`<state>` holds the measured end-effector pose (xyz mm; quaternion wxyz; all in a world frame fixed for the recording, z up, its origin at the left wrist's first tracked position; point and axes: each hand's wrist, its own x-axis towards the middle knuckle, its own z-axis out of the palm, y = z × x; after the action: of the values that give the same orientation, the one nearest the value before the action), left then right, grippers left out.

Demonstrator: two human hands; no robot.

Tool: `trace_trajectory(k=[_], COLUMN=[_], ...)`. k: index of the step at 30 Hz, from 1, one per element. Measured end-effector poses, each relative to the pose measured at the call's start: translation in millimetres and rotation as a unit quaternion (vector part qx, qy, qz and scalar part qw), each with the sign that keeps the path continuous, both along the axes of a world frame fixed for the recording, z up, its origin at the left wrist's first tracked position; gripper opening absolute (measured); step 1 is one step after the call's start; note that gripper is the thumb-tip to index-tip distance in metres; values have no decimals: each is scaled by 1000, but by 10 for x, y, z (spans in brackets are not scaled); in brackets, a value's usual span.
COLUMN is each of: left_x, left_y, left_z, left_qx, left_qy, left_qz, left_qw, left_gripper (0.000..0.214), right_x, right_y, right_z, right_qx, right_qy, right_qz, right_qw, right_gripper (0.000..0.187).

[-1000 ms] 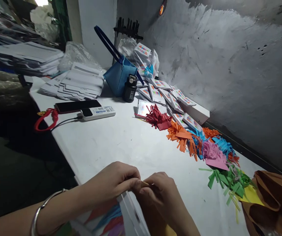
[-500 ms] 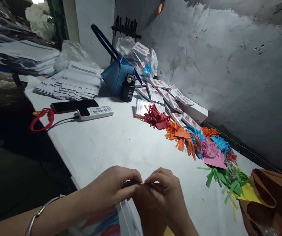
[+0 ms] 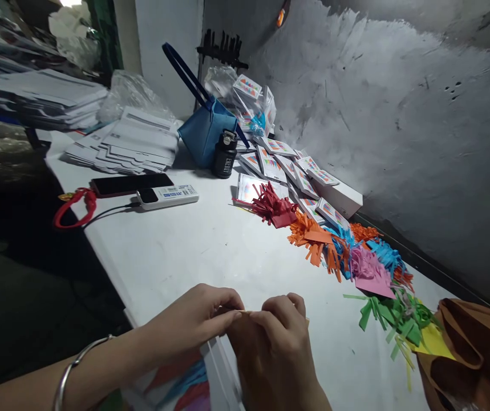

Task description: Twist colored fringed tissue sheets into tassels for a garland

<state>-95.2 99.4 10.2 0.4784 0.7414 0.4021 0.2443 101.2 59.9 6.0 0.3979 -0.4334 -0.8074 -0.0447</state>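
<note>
Thin stick between curled fingers

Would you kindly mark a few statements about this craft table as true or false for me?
1. The left hand and the right hand both pinch a thin pale strip. True.
2. The silver bangle sits on the right wrist. False: it is on the left wrist.
3. The red fringed paper lies nearer the blue bag than the green fringed paper does. True.
4. The black bottle lies on its side by the white remote. False: it stands upright beside the blue bag.
5. The dark phone lies next to the white remote. True.
</note>
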Motion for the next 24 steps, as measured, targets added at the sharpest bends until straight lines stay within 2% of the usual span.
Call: trace_trajectory(k=[3,10,13,18,24], left_x=[-4,-16,-18,-15,-16], left_y=[7,-4,0,15,2], left_z=[-11,-26,-14,-3,-11], left_qx=[-1,5,18,25,38], left_qy=[4,5,12,12,26], left_qz=[4,0,-2,-10,0], left_qw=[1000,1000,1000,1000,999], left_gripper=[25,26,26,29,31], right_x=[60,115,77,-27,-55], right_y=[3,15,21,22,-1], right_z=[-51,-91,-75,-54,-47], right_qx=[-35,-57,-38,33,42], right_qy=[2,-40,-37,-9,-58], right_qz=[1,-17,-19,3,27], right_qw=[999,997,998,999,997], right_gripper=[9,11,17,17,17])
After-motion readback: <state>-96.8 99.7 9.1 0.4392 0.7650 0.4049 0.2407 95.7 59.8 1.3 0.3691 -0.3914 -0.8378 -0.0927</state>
